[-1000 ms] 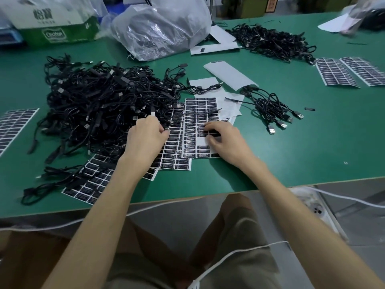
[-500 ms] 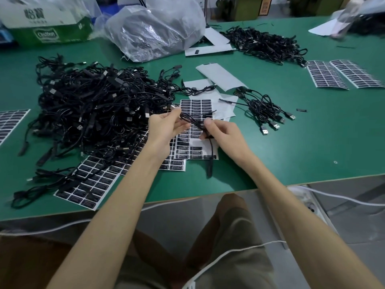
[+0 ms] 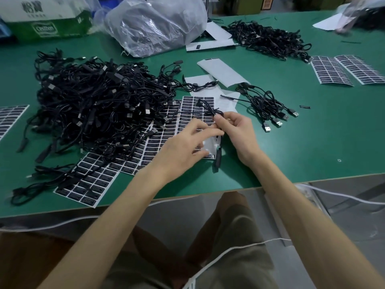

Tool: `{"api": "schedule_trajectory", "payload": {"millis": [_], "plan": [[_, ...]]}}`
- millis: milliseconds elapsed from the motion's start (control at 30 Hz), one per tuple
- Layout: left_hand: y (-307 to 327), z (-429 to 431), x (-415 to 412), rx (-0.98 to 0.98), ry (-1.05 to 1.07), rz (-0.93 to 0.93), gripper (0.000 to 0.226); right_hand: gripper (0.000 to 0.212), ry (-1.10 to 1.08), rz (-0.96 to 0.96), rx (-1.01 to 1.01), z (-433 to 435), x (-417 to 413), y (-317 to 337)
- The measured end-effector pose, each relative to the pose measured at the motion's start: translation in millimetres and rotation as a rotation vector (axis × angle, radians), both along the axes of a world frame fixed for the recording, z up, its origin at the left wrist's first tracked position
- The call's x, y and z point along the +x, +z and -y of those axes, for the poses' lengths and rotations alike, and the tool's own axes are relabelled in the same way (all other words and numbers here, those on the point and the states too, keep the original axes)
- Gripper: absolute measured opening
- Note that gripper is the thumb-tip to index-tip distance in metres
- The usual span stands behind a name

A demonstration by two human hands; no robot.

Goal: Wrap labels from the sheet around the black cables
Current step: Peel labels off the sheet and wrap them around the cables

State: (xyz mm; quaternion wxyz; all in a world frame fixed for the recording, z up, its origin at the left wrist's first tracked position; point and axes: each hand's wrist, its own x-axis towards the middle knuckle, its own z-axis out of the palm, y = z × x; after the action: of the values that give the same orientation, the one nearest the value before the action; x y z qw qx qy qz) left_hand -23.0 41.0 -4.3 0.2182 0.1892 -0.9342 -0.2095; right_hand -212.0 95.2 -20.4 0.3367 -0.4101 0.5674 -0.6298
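Note:
My right hand [image 3: 236, 133] pinches a thin black cable [image 3: 208, 109] between thumb and fingertips, just above the label sheet [image 3: 187, 105]. One end of the cable lies back over the sheet, and its thick plug end [image 3: 217, 160] hangs down to the table. My left hand [image 3: 181, 149] is blurred, with fingers spread and fairly straight over the sheet's near end. Its forefinger reaches toward the cable under my right hand. The large tangled pile of black cables [image 3: 100, 105] lies left of the sheet.
More label sheets lie at the front left [image 3: 87, 180], far left [image 3: 8, 119] and far right [image 3: 341, 69]. A small bunch of cables [image 3: 266, 107] sits right of my hands, another pile [image 3: 266, 38] behind. A plastic bag [image 3: 156, 24], a green-and-white box [image 3: 45, 17] and blank backing papers [image 3: 223, 71] stand further back.
A second ago both hands were down at the pile and sheet. Then they lifted one cable between them. Now my left hand has let go and spread over the sheet.

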Motion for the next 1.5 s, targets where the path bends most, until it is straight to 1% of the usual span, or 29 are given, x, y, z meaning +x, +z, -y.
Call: {"api": "schedule_trajectory", "payload": {"millis": [100,167,233,367,400,433,467,500,533,600,633,700,767,800,900,933,1000,1033,1100,1133,1200,1300,1367,1500], "plan": [[2,-11,-8,-0.146,-0.04,0.049,0.04,0.022,0.023,-0.012,-0.002,-1,1,0],[3,-16,-12,-0.209,-0.082,0.022,0.024,0.024,0.026,-0.045,0.005,-2,2,0],[4,-19,-15,-0.303,-0.099,-0.038,0.014,0.03,0.057,-0.052,0.011,-1,2,0],[17,-20,-18,-0.41,-0.133,-0.126,0.012,0.039,0.125,0.013,-0.039,-3,1,3],[22,-20,-18,-0.424,-0.147,-0.124,0.012,0.037,0.142,0.021,-0.053,-3,-1,3],[27,-19,-18,-0.431,-0.159,-0.116,0.011,0.028,0.163,0.014,-0.061,-4,-2,3],[32,-19,-17,-0.438,-0.165,-0.107,0.01,0.014,0.193,-0.014,-0.063,-5,-3,3],[37,-17,-15,-0.451,-0.161,-0.101,0.009,0.005,0.23,-0.056,-0.063,-6,-2,4],[42,-14,-13,-0.467,-0.147,-0.096,0.009,0.014,0.254,-0.111,-0.056,-6,0,5],[50,-7,-8,-0.474,-0.091,-0.068,0.018,0.019,0.269,-0.221,-0.04,-4,5,6],[53,-4,-5,-0.454,-0.06,-0.048,0.021,0.019,0.26,-0.235,-0.034,-2,6,6],[54,4,0,-0.389,-0.011,-0.012,0.016,0.018,0.201,-0.232,-0.029,0,5,5],[48,15,1,-0.274,0.064,0.05,0.017,0.022,0.118,-0.253,-0.018,1,2,3],[43,20,0,-0.177,0.113,0.087,0.019,0.024,0.083,-0.26,-0.005,1,0,2],[24,33,-3,0.195,0.24,0.146,0.021,0.027,0.012,-0.266,0.017,1,1,1],[17,36,-4,0.278,0.262,0.166,0.021,0.028,0.0,-0.269,0.02,2,2,0],[5,41,-6,0.393,0.305,0.137,0.021,0.031,0.002,-0.309,0.047,3,3,0],[0,44,-6,0.464,0.328,0.082,0.023,0.033,0.015,-0.364,0.076,4,4,-1],[-4,48,-5,0.616,0.347,-0.019,0.023,0.042,0.047,-0.539,0.156,7,7,-2],[-5,49,-5,0.653,0.343,-0.04,0.023,0.047,0.061,-0.63,0.194,9,8,-4],[-8,48,-4,0.637,0.327,-0.042,0.022,0.052,0.062,-0.748,0.233,11,11,-6],[-11,45,-4,0.566,0.342,-0.041,0.021,0.048,0.039,-0.799,0.236,13,11,-7],[-12,43,-5,0.555,0.351,-0.077,0.021,0.045,0.029,-0.821,0.229,14,11,-7],[-7,34,-9,0.608,0.32,-0.327,0.024,0.037,0.013,-0.831,0.218,15,12,-6]]}}
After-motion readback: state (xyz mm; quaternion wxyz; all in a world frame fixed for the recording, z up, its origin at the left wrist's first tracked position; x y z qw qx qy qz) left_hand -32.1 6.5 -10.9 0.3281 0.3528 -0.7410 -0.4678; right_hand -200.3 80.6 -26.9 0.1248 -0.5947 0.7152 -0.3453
